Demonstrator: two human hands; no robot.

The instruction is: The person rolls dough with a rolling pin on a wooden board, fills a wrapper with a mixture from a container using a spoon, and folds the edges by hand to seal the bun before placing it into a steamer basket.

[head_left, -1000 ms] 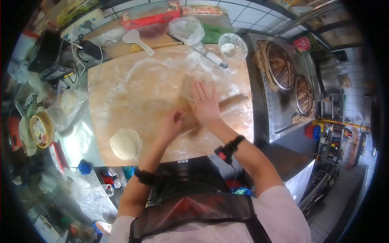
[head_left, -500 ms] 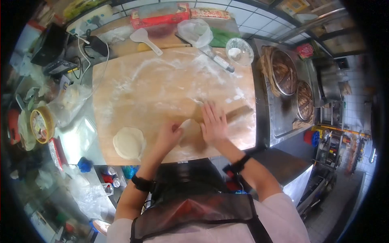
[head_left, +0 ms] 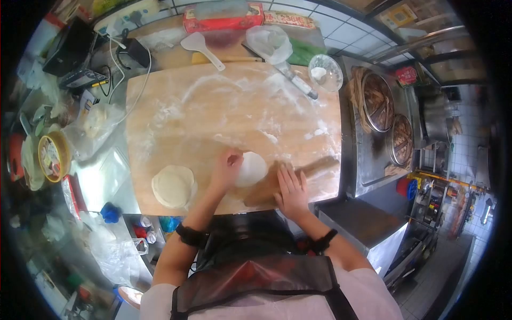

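A small round dough wrapper (head_left: 252, 169) lies on the floured wooden board (head_left: 213, 114). At its left edge my left hand (head_left: 228, 168) is closed, with thumb and fingers pinching the rim. Just right of and nearer to me than the wrapper, a wooden rolling pin (head_left: 321, 167) lies slanted on the board. My right hand (head_left: 292, 192) rests on it, fingers stretched out flat, covering its middle. Left of my left forearm is a stack of flat dough rounds (head_left: 174, 186).
Behind the board are a white rice paddle (head_left: 202, 50), a clear bowl with flour (head_left: 326, 73) and a red box (head_left: 224, 18). Two round steamers (head_left: 378, 102) stand on the metal counter (head_left: 368, 173) to the right. A cable (head_left: 140, 88) trails over the board's left corner.
My right hand and the rolling pin have come toward me, off the dough wrapper, which now shows more fully. My left hand stays at the wrapper's left edge. The whole view has shifted slightly.
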